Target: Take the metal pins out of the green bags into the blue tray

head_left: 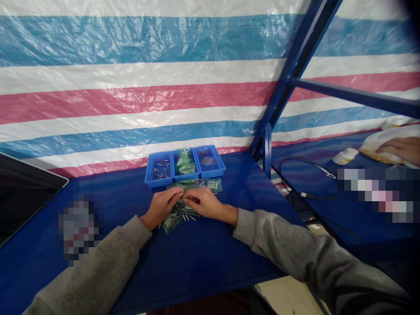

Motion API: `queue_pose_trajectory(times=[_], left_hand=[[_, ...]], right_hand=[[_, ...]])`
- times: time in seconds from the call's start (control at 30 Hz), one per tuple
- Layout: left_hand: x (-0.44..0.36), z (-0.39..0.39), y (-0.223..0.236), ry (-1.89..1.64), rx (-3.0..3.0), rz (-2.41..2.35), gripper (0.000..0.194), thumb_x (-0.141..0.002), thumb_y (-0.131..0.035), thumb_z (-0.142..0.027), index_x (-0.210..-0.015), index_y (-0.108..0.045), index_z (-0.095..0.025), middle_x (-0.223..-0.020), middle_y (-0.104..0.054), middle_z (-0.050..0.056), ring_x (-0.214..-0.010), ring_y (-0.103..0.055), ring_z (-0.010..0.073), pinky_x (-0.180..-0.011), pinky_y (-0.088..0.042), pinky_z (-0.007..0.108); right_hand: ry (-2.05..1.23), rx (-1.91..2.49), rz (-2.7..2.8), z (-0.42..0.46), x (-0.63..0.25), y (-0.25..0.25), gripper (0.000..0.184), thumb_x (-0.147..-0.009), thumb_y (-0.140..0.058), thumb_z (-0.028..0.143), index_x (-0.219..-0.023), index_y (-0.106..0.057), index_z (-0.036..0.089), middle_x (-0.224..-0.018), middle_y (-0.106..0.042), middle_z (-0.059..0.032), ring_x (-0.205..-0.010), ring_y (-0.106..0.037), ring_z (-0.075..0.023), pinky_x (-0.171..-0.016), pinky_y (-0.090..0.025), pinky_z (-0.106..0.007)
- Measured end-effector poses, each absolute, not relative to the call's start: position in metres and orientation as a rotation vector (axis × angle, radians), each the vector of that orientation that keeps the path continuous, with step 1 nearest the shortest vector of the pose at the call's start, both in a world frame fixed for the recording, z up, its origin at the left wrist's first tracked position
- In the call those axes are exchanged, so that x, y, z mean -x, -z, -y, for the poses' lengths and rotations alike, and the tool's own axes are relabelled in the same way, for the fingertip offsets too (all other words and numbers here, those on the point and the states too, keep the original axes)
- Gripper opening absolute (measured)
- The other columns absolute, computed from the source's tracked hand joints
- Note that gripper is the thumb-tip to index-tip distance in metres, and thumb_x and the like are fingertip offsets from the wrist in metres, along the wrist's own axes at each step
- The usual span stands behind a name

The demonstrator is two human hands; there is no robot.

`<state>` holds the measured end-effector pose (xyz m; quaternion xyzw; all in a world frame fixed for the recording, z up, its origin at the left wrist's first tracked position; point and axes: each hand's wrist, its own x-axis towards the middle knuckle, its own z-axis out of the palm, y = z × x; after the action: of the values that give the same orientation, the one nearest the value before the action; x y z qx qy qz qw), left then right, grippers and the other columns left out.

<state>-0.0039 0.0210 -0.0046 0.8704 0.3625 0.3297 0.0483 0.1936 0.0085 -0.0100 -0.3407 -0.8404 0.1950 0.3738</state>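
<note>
Left hand: the left hand (pixel 161 206) is laid on the pile of small clear-green plastic bags (pixel 173 221) in the middle of the blue tabletop (pixel 203 253); its fingers (pixel 173 194) are curled down and nearly closed, meeting the other hand's fingertips; what is pinched cannot be told.
Right hand: the right hand (pixel 206 204) is rested on the same pile, fingers bent inward and mostly closed; whether a piece is gripped cannot be told.
Metal pins: thin grey metal pins (pixel 184 214) are scattered on the bags, just beneath and between the two hands.
Further bags: more flat green bags (pixel 213 184) are spread just behind the hands, touching the front of the trays.
Trays: three small blue plastic trays are set side by side beyond the hands; metal pins are held in the left tray (pixel 159 172), green bags are heaped in the middle tray (pixel 184 162), and a few small dark pieces are seen in the right tray (pixel 209 160).
Backdrop: a striped blue, white and red woven tarpaulin (pixel 131 87) is hung behind the tabletop.
Frame: a slanted blue metal post (pixel 288 74) is stood at the right rear corner.
Left edge: a dark flat panel (pixel 22 192) is placed at the far left.
Neighbouring bench: a black cable (pixel 305 179) and a white object (pixel 348 155) are lain there; another person's hand (pixel 400 149) is rested on a pale bag.
</note>
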Motion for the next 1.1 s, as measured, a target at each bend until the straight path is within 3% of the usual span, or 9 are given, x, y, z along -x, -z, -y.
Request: queue_pose_trajectory(times=[1.1], left_hand=[[0.0015, -0.0248, 0.0059, -0.839, -2.798, -1.019, 0.018, -0.089, -0.046, -0.025, -0.096, -0.060, -0.017, -0.086, -0.069, 0.004, -0.073, -0.064, 0.0116, -0.066, -0.048, 0.020]], right_hand=[[-0.381, 0.870, 2.258, -0.0112, -0.1925, 0.0124, 0.014, -0.086, -0.052, 0.022, -0.080, -0.062, 0.016, -0.067, -0.061, -0.0004, -0.061, -0.053, -0.0104, -0.061, -0.036, -0.020]])
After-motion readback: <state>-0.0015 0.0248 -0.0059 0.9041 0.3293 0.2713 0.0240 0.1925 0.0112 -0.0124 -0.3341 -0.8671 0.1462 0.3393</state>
